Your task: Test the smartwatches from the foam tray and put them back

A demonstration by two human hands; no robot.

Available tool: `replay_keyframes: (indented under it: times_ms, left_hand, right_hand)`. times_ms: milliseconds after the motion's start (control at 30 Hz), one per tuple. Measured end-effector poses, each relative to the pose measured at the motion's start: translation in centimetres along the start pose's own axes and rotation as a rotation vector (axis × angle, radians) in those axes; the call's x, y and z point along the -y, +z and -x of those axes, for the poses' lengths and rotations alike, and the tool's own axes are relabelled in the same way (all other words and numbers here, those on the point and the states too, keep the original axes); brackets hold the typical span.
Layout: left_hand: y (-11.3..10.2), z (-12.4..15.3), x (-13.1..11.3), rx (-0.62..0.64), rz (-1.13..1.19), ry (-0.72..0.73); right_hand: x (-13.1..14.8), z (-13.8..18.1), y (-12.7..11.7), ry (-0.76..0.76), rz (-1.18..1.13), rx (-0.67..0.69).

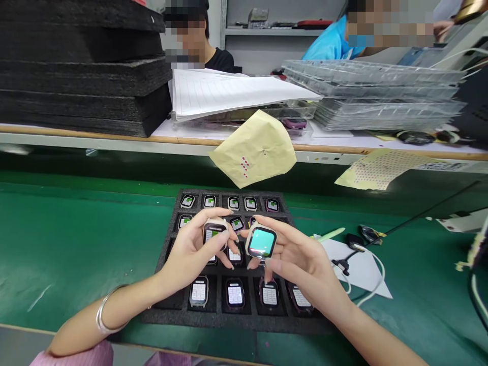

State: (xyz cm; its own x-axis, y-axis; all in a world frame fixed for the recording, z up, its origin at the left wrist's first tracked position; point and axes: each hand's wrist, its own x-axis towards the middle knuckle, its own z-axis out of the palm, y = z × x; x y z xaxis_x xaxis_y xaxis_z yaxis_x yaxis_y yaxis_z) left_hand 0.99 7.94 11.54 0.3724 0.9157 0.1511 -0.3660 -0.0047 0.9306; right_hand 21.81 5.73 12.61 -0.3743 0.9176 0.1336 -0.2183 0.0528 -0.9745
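Observation:
My left hand [192,249] grips a small smartwatch body [213,233] with a light case, its screen showing a green patch. My right hand [295,256] holds a second smartwatch body [261,242] whose screen glows teal. Both hands hover side by side over a black foam tray [168,244] on the green belt. The tray's pockets hold several more watch bodies [235,294], the near row with white lit screens and the far row with small green ones. A silver bangle [103,312] sits on my left wrist.
A yellow sticker sheet [256,148] hangs over the shelf edge behind the tray. Stacked black foam [82,66], papers [229,91] and clear plastic trays [377,91] fill the shelf. White paper [358,267], cables and a charger [353,241] lie at right. Two people sit beyond the shelf.

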Motion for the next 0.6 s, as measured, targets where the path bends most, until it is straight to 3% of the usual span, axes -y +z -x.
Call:
replay_keyframes:
  times_ms: [233, 600]
  left_hand:
    - [-0.2, 0.1, -0.1, 0.095, 0.08, -0.006]
    - [-0.3, 0.6, 0.3, 0.1, 0.05, -0.051]
  right_hand:
    - [-0.4, -0.2, -0.3, -0.023, 0.029, 0.002]
    - [-0.3, 0.8, -1.4, 0.054, 0.255, -0.016]
